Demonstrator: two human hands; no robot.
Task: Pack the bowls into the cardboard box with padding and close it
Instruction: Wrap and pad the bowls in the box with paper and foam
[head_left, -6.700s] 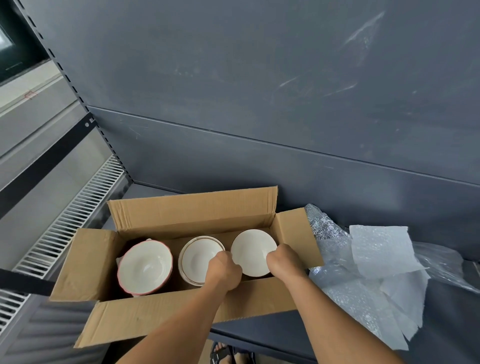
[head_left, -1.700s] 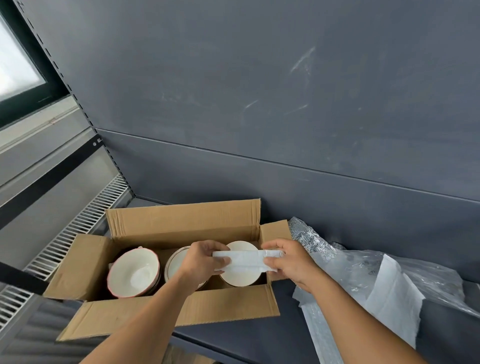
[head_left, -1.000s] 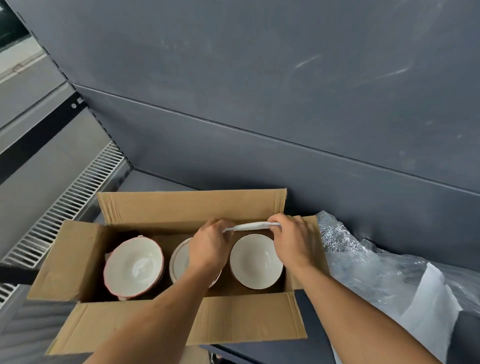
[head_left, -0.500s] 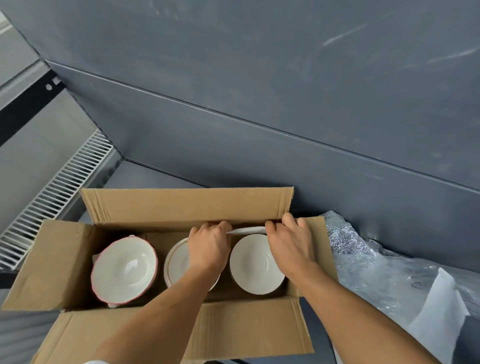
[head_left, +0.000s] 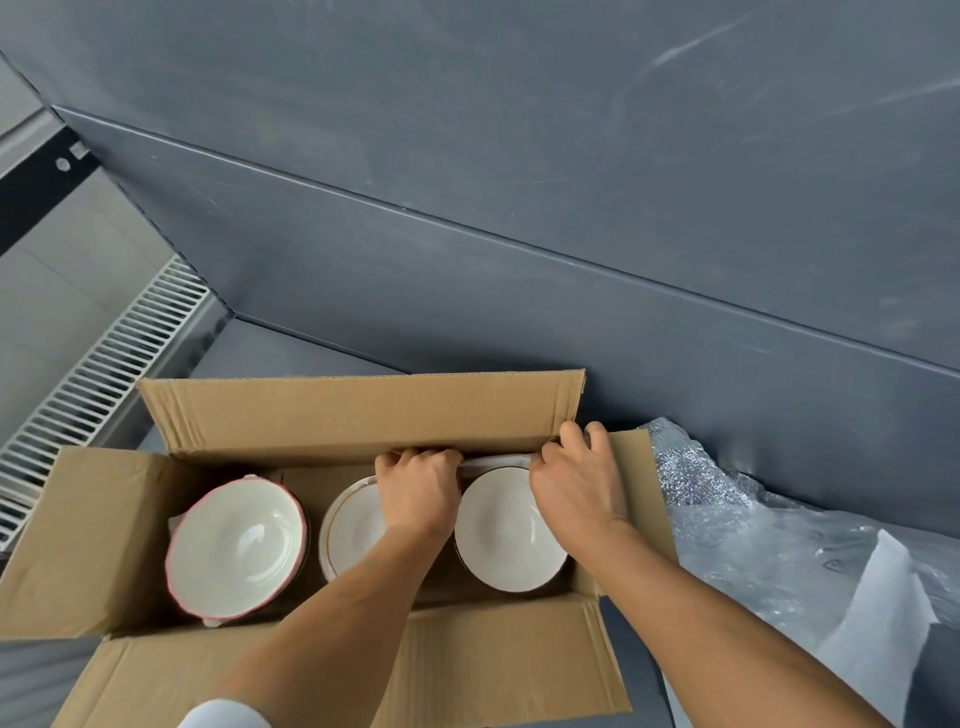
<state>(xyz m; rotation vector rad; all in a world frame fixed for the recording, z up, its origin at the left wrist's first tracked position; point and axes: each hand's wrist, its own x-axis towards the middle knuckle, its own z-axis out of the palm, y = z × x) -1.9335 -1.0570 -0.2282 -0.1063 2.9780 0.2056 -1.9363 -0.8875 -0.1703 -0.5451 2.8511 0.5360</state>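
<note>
The left hand (head_left: 415, 493) covers the right half of the middle bowl (head_left: 350, 525). Its fingers (head_left: 423, 458) curl down against the far wall of the cardboard box (head_left: 358, 410), so their tips cannot be seen. Only a short stretch of the padding strip (head_left: 498, 461) shows, spanning the gap between the two sets of fingers; both ends vanish under them. The left hand holds one end, and the right hand (head_left: 576, 483) grips the other, its fingers bent at the box's far right corner. The strip is white and folded flat, held along the far wall just beyond the gold-rimmed bowl (head_left: 509, 535), which lies on the near side of the fingers. A larger red-rimmed bowl (head_left: 236, 545) sits well left of the left fingers, with white padding peeping from under it. All four flaps stand open. Right of the right fingers, crumpled bubble wrap (head_left: 753, 535) and a white foam sheet (head_left: 878, 623) lie on the grey bench (head_left: 291, 358), cut off by the frame edge.
</note>
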